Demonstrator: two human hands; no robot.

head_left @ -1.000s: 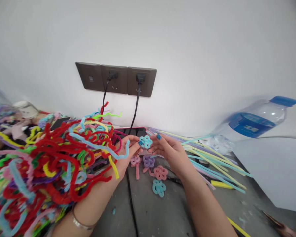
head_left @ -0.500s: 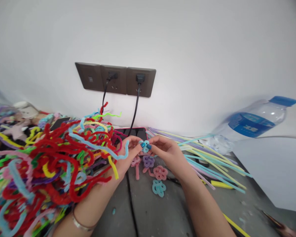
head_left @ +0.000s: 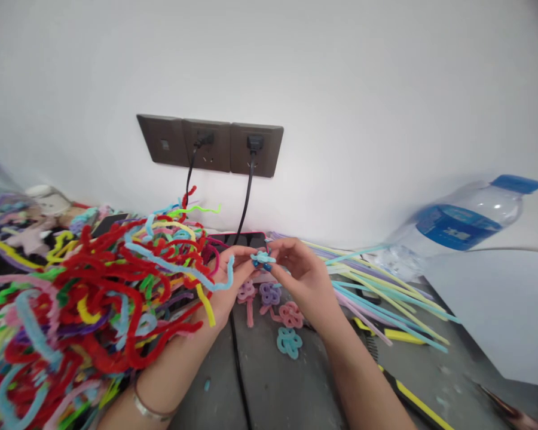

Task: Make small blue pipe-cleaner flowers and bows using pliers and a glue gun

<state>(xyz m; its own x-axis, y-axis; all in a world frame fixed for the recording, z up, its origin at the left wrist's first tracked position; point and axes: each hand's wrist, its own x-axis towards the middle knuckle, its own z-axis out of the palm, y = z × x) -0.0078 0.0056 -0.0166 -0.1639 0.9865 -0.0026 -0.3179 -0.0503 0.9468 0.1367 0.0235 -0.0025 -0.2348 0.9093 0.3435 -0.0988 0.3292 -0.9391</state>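
Observation:
Between my fingertips is a small light-blue pipe-cleaner flower (head_left: 263, 257), seen almost edge-on. My left hand (head_left: 235, 272) pinches it from the left, and my right hand (head_left: 302, 272) has thumb and fingers closed on its right side. Below the hands, finished looped flowers lie on the grey table: a pink flower (head_left: 246, 291) with a stem, a purple flower (head_left: 269, 293), a rose-pink flower (head_left: 291, 315) and a turquoise flower (head_left: 289, 342). Part of the flower in my hands is hidden by the fingers.
A tangled heap of coloured pipe cleaners (head_left: 98, 298) covers the left side. Straight pastel pipe cleaners (head_left: 385, 283) lie at right, near yellow-and-black pliers (head_left: 412, 391). A water bottle (head_left: 466, 218) leans by the wall, and a black cable (head_left: 235, 352) crosses the table.
The light-blue flower has tipped from facing me to nearly edge-on. My right hand, apart from it at first, came in and took hold. More of the yellow-and-black pliers shows beside my right forearm.

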